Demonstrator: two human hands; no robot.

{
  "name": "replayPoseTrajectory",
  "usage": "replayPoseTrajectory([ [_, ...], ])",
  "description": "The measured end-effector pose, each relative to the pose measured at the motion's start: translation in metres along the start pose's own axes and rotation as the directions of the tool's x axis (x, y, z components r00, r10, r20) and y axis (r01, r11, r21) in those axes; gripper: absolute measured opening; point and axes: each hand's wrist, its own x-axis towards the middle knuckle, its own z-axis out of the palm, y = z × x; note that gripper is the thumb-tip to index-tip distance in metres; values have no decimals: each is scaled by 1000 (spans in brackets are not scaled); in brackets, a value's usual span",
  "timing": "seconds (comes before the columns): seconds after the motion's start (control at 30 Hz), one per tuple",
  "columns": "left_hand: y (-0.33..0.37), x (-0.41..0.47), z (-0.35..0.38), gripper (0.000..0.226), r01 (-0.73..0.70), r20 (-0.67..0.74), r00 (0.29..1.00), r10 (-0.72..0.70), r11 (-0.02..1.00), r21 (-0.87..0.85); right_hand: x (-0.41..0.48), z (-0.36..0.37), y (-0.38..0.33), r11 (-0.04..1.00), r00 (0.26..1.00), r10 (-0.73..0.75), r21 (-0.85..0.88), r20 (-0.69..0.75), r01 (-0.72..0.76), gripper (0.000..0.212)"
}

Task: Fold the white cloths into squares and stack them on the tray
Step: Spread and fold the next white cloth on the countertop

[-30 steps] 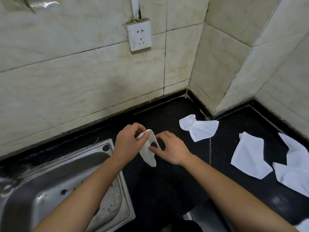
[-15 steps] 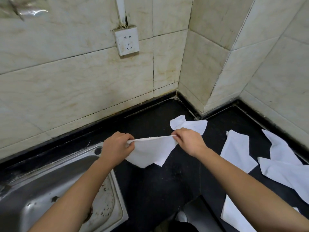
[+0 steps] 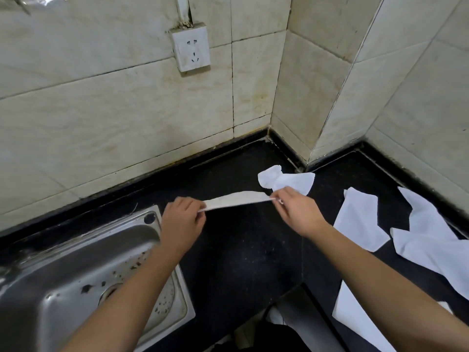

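A white cloth (image 3: 237,199) is stretched taut in the air above the black counter (image 3: 241,250), seen nearly edge-on. My left hand (image 3: 181,219) pinches its left end and my right hand (image 3: 294,212) pinches its right end. Other white cloths lie loose on the counter: a crumpled one (image 3: 286,180) just behind my right hand, a flat one (image 3: 360,222) to the right, another (image 3: 429,235) at the far right, and one (image 3: 355,318) under my right forearm. No tray is in view.
A steel sink (image 3: 76,275) is set into the counter at the lower left, under my left forearm. Tiled walls close the back and right, with a wall socket (image 3: 191,48) above. The counter's front edge runs near the bottom.
The hands have drawn apart and pulled the cloth out flat and taut; before, it was bunched, then hanging slack between them. The camera has shifted.
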Motion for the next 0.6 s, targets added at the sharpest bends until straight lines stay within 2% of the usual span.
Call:
replayPoseTrajectory([
  [0.07, -2, -35, 17, 13, -26, 138, 990, 30, 999, -27, -27, 27, 9, 997, 987, -51, -41, 152, 58, 21],
  [0.13, -1, -70, 31, 16, -36, 289, 956, 53, 997, -63, -52, 51, 13, 996, 951, -23, -72, 309, 48, 24],
  [0.23, 8, -123, 51, 26, -49, 518, 851, 89, 995, -89, -87, 82, 16, 992, 864, 23, -117, 503, 42, 27],
  [0.33, 16, -163, 62, 20, -97, 645, 751, 138, 990, -98, -119, 102, 15, 998, 876, -25, -44, 481, 53, 18],
  [0.47, 20, -181, 64, 19, -46, 656, 743, 130, 989, -143, -135, 108, 15, 1000, 879, -25, 4, 476, 26, 23],
  [0.53, 17, -179, 62, 17, 17, 659, 746, 94, 987, -160, -130, 104, 15, 1000, 857, -13, 22, 516, 2, 26],
  [0.6, 14, -171, 59, 16, 198, 669, 742, -43, 967, -158, -119, 101, 17, 996, 843, 26, 54, 537, -65, 24],
])
